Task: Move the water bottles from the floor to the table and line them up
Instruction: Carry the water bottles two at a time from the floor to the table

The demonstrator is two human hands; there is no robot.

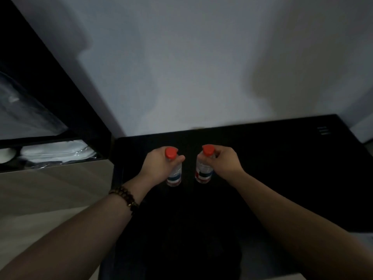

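Two small clear water bottles with red caps stand upright over the black table (272, 158). My left hand (159, 164) grips the neck of the left bottle (174, 176), fingers curled just under its cap. The right bottle (203, 173) is held the same way by my right hand (226, 160). The two bottles are side by side, a small gap apart. Whether their bases touch the tabletop I cannot tell in the dim light.
A white wall (191, 67) rises behind the table. A dark shelf unit (60, 110) stands at the left with white folded items (58, 151) inside. Pale floor (50, 199) shows at the lower left. A small marking (322, 130) sits at the table's far right corner.
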